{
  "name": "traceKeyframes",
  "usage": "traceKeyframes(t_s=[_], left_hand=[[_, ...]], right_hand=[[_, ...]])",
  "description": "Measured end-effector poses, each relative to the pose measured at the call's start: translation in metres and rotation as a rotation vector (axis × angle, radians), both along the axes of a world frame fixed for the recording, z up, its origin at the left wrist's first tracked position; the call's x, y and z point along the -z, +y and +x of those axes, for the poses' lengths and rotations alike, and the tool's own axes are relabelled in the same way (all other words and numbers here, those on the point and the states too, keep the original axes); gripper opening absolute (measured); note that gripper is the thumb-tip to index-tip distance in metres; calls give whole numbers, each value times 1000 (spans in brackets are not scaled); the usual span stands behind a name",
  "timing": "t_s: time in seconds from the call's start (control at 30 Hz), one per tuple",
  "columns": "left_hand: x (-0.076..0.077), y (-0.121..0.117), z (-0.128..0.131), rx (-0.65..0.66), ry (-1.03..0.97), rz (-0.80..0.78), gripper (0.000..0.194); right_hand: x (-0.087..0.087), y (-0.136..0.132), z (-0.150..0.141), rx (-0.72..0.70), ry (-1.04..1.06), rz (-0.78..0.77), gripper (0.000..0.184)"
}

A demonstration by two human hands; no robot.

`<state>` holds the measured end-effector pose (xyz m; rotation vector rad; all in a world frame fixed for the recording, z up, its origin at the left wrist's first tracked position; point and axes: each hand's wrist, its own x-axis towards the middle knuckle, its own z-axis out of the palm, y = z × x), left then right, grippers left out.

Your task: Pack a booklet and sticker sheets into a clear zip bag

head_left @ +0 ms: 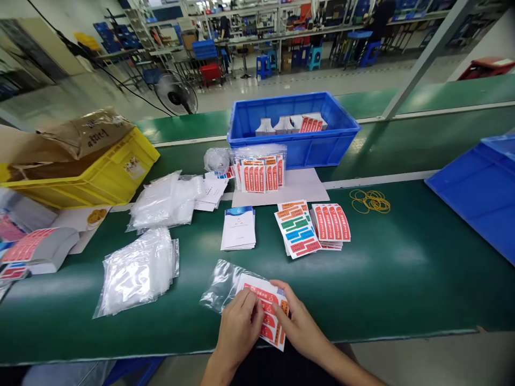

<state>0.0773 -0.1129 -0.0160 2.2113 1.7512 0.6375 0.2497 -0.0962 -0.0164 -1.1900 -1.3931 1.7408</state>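
My left hand (238, 328) lies fingers-down on the sticker sheets (269, 316), pinching their left end together with the mouth of a clear plastic bag (222, 284); my right hand (298, 321) curls round the sheets' right edge, thumb on top, closed on them. The stack sits at the near edge of the green worktop (402, 279), roughly midway along it, tilted, with its lower corner just over that edge. The bag runs up and left from the sheets; how far the sheets are inside it I cannot tell.

To do this well, I judge I should keep the sheets squared as one block, hold the bag's mouth open with the left fingertips and push evenly from the right, so that no corner catches the film or curls.

Farther out, a heap of empty bags (139, 271) lies to the left; toward the middle are white leaflets (238, 229), a fan of coloured label sheets (298, 228) and a red stack (330, 222). Rubber bands (370, 201) lie beyond on the right, a blue crate (338, 134) at the far edge, a yellow crate (100, 171) at the far left.
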Motion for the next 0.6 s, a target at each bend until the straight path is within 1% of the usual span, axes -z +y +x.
traceKeyframes(t_s=[0.03, 0.1, 0.17, 0.23, 0.33, 0.4, 0.47, 0.53, 0.6], left_hand=[[-2, -1, 0, -13, -22, 5, 16], [-9, -2, -2, -54, -84, 13, 16], [-17, -1, -3, -115, -154, 31, 17], [-25, 1, -3, -160, -200, 71, 18], [-32, 7, 4, -147, -219, 161, 16], [-31, 10, 11, -114, -230, 219, 15], [-29, 14, 19, -85, -253, 286, 17], [-32, 18, 23, -39, -275, 344, 18], [-41, 25, 19, 16, -303, 339, 14]], right_hand=[[-2, 1, -2, -23, 61, -6, 57], [-5, 4, -3, -40, 209, -72, 71], [-2, 9, 0, -38, 317, -123, 79], [4, 17, 3, -39, 321, -105, 81], [12, 28, 2, -72, 222, -101, 86], [12, 34, -3, -119, 181, -132, 83], [9, 40, -10, -152, 199, -155, 73], [4, 47, -16, -179, 238, -165, 58], [-1, 55, -19, -222, 254, -155, 40]])
